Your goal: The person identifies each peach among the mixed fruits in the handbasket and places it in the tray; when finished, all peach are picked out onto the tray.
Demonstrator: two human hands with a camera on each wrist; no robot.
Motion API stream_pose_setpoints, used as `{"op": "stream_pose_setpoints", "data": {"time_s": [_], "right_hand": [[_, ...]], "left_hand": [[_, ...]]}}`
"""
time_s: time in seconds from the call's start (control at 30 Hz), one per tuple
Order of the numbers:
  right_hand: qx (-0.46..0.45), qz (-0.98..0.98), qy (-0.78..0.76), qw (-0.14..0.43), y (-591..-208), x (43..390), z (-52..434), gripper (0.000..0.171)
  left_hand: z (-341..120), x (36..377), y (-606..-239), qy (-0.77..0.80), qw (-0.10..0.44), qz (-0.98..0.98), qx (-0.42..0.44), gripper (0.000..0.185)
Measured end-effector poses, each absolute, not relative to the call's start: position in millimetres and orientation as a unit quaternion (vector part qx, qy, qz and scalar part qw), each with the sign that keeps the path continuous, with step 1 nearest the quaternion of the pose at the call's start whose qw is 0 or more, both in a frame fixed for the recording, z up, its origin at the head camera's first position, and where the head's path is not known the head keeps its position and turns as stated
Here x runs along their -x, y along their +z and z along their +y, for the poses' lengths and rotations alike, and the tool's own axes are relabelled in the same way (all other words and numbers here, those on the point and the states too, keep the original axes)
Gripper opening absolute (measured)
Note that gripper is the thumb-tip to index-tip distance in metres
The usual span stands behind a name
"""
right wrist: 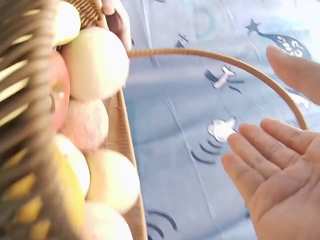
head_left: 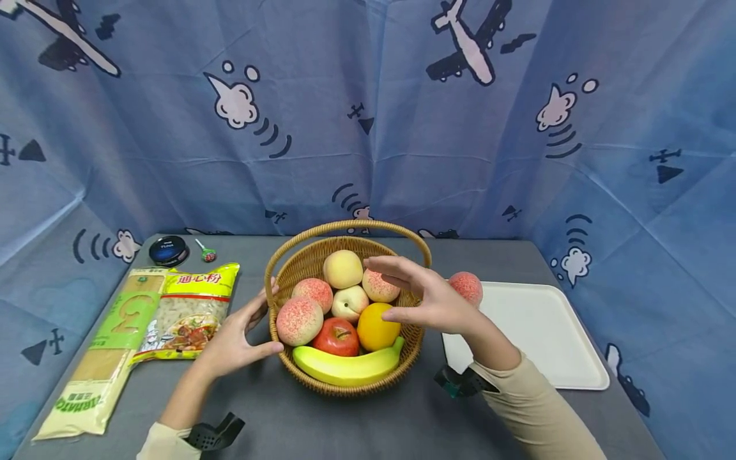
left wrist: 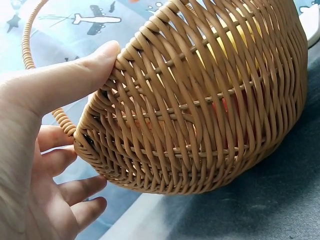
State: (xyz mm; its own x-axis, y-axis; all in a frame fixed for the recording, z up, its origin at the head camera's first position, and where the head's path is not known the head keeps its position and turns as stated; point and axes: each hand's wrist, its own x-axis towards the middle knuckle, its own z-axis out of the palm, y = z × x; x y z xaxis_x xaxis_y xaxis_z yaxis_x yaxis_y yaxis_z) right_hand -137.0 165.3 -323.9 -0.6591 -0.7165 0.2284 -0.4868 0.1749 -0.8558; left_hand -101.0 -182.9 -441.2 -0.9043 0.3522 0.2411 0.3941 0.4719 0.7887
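Note:
A woven basket [head_left: 351, 385] with a hoop handle [head_left: 345, 225] stands mid-table, filled with several peaches, a red apple [head_left: 336, 337], an orange [head_left: 376, 327] and a banana [head_left: 347, 365]. My left hand [head_left: 241, 332] cups the basket's left side. In the left wrist view its thumb [left wrist: 75, 75] presses the basket wall [left wrist: 210, 110] while the fingers stay relaxed. My right hand [head_left: 425, 297] hovers over the basket's right half, fingers spread and holding nothing; the right wrist view shows its open palm [right wrist: 280, 170] near the handle [right wrist: 210, 55]. One more peach [head_left: 466, 286] lies just behind that hand.
A white tray [head_left: 546, 338] lies to the right of the basket. At the left are a yellow macaroni bag [head_left: 190, 310], a long spaghetti packet [head_left: 109, 358], a dark round tin [head_left: 168, 250] and a lollipop [head_left: 207, 254]. Blue patterned cloth walls enclose the table.

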Motion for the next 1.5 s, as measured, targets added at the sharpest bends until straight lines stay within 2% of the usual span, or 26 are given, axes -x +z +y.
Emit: {"op": "stream_pose_setpoints", "data": {"time_s": [0.17,0.47,0.87,0.97,1.23,1.5], "right_hand": [[0.392,0.741,-0.516,0.176,-325.9,156.5,131.6,0.061],[0.399,0.739,-0.473,0.267,-339.2,178.9,86.0,0.062],[0.376,0.756,-0.406,0.35,-370.1,191.7,57.6,0.067],[0.383,0.765,-0.376,0.355,-373.5,191.5,56.8,0.068],[0.418,0.798,-0.29,0.324,-375.0,189.4,54.7,0.072],[0.44,0.806,-0.266,0.295,-374.8,190.2,50.1,0.069]], "left_hand": [[-182.3,102.4,-442.0,-0.466,0.023,-0.857,0.22,0.09],[-181.2,103.6,-444.4,-0.472,0.019,-0.852,0.226,0.091],[-179.4,101.6,-444.3,-0.475,0.011,-0.85,0.228,0.09],[-178.7,101.6,-443.9,-0.477,0.013,-0.848,0.229,0.089],[-179.4,101.7,-443.4,-0.471,0.02,-0.851,0.231,0.09],[-181.1,100.5,-442.0,-0.474,0.017,-0.853,0.219,0.09]]}}
